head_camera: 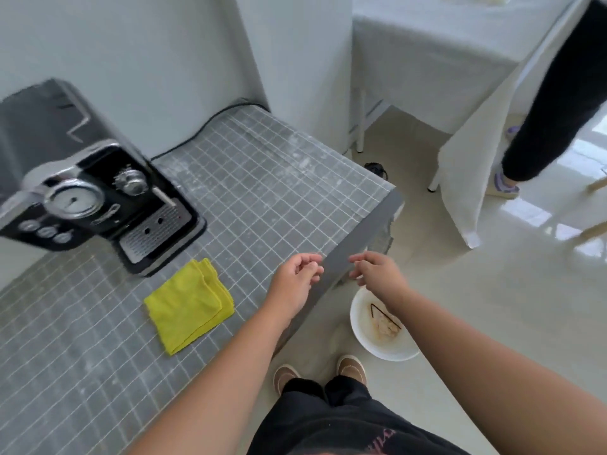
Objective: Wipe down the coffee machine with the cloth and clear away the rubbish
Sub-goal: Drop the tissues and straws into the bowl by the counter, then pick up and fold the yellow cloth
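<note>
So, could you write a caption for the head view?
Both hands, left hand and right hand, hover empty at the counter edge; yellow cloth lies folded beside the coffee machine.

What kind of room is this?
Probably a kitchen or coffee corner, perhaps in a staged room. A coffee machine stands on a grey tiled counter, a folded yellow cloth lies beside it, and a white bin with rubbish sits on the shiny floor.

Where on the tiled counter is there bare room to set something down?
Bare tiles run from the coffee machine and its black cord out to the counter edge, and nearer the camera below the yellow cloth. It is tight only between machine and cloth.
</note>
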Available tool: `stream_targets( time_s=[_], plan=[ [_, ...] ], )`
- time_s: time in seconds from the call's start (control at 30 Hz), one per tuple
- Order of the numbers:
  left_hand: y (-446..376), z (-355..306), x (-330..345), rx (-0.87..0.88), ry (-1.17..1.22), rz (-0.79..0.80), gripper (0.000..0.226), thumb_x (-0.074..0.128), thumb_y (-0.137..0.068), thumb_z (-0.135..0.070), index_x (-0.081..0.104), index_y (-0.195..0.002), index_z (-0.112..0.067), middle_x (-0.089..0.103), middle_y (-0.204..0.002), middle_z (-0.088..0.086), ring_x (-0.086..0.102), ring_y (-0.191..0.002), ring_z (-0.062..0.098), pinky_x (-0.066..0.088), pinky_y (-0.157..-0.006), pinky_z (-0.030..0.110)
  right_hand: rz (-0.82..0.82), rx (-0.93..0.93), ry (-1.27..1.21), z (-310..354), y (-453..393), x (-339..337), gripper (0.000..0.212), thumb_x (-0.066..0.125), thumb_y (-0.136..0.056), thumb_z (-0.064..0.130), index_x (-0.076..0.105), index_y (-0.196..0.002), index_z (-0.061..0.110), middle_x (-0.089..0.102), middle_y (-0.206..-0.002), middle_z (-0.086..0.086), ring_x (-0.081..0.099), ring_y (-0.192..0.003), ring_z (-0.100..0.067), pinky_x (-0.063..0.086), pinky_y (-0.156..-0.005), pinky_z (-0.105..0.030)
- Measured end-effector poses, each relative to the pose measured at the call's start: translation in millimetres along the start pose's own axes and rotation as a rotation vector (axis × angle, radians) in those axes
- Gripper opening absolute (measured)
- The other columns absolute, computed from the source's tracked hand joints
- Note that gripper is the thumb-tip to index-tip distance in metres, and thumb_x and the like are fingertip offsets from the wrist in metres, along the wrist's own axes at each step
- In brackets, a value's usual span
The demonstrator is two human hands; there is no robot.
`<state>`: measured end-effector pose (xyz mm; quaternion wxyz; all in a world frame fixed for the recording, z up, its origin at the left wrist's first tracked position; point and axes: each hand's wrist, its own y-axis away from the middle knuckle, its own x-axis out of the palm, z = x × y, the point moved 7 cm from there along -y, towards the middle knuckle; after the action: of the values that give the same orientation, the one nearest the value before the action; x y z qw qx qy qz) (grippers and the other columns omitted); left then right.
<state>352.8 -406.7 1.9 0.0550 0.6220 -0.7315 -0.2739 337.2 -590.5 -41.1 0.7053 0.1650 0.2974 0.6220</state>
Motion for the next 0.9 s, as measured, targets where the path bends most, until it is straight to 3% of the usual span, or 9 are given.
stream_targets(
  time_s=[0.1,0.2,0.3,0.4,0.5,0.6,0.7,0.77,0.9],
  plan=[
    [14,16,-52,-0.014,0.079,-0.15,0.018,0.048,-0.097,-0.011,0.064,-0.1,-0.019,0.068,-0.09,0.0,0.061,-0.082,0.013,0.047,-0.067,0.016,0.117,-0.088,0.086,36,3,50,0.029,0.043,-0.089,0.007,0.068,-0.1,0.014,0.067,-0.074,-0.001,0.056,-0.066,-0.016,0.05,-0.071,-0.034],
    [26,44,-114,-0.051,-0.057,-0.371,0.014,0.055,-0.093,-0.018,0.065,-0.097,-0.026,0.066,-0.096,-0.006,0.061,-0.089,0.013,0.045,-0.075,0.026,0.242,-0.118,0.208,58,7,97,0.027,0.044,-0.088,0.011,0.068,-0.099,0.019,0.068,-0.078,0.0,0.059,-0.073,-0.016,0.053,-0.081,-0.036],
    [42,74,-173,-0.118,-0.254,-0.602,0.017,0.06,-0.088,-0.019,0.063,-0.104,-0.023,0.06,-0.112,-0.001,0.058,-0.101,0.019,0.044,-0.087,0.031,0.355,-0.143,0.341,70,13,141,0.025,0.045,-0.09,0.016,0.067,-0.1,0.022,0.067,-0.082,0.0,0.06,-0.074,-0.016,0.053,-0.077,-0.034],
    [54,103,-207,-0.192,-0.446,-0.693,0.026,0.065,-0.084,-0.021,0.063,-0.11,-0.02,0.055,-0.118,0.005,0.054,-0.109,0.025,0.04,-0.095,0.034,0.398,-0.166,0.472,75,14,176,0.025,0.047,-0.089,0.018,0.067,-0.105,0.019,0.067,-0.085,0.0,0.06,-0.077,-0.018,0.052,-0.073,-0.032],
    [65,133,-235,-0.28,-0.429,-0.784,0.036,0.066,-0.083,-0.022,0.061,-0.118,-0.015,0.054,-0.123,0.013,0.054,-0.11,0.031,0.043,-0.097,0.039,0.409,-0.177,0.587,77,16,209,0.031,0.052,-0.088,0.023,0.064,-0.116,0.016,0.066,-0.096,-0.005,0.062,-0.082,-0.021,0.05,-0.073,-0.03],
    [67,147,-244,-0.359,-0.409,-0.749,0.055,0.062,-0.089,-0.028,0.045,-0.139,-0.014,0.054,-0.128,0.014,0.055,-0.112,0.032,0.047,-0.096,0.044,0.405,-0.184,0.652,78,20,238,0.046,0.056,-0.087,0.025,0.052,-0.132,0.017,0.062,-0.117,-0.009,0.063,-0.096,-0.025,0.048,-0.079,-0.03],
    [59,141,-241,-0.316,-0.407,-0.691,0.065,0.062,-0.09,-0.026,0.032,-0.147,-0.016,0.053,-0.131,0.009,0.056,-0.112,0.028,0.05,-0.092,0.039,0.383,-0.186,0.678,80,24,266,0.059,0.058,-0.086,0.023,0.039,-0.141,0.017,0.062,-0.117,-0.01,0.065,-0.094,-0.026,0.051,-0.075,-0.032],
    [55,141,-244,-0.304,-0.28,-0.709,0.066,0.067,-0.087,-0.022,0.034,-0.145,-0.016,0.053,-0.133,0.008,0.056,-0.113,0.026,0.048,-0.089,0.035,0.342,-0.19,0.689,81,25,279,0.064,0.06,-0.085,0.024,0.035,-0.143,0.016,0.063,-0.115,-0.011,0.064,-0.091,-0.026,0.051,-0.074,-0.034],
    [56,157,-251,-0.379,0.003,-0.648,0.051,0.065,-0.089,-0.026,0.044,-0.134,-0.014,0.06,-0.123,0.004,0.056,-0.092,0.018,0.042,-0.075,0.029,0.27,-0.117,0.727,76,24,294,0.065,0.066,-0.083,0.03,0.039,-0.14,0.013,0.058,-0.125,-0.011,0.059,-0.109,-0.028,0.049,-0.078,-0.032]
  ],
)
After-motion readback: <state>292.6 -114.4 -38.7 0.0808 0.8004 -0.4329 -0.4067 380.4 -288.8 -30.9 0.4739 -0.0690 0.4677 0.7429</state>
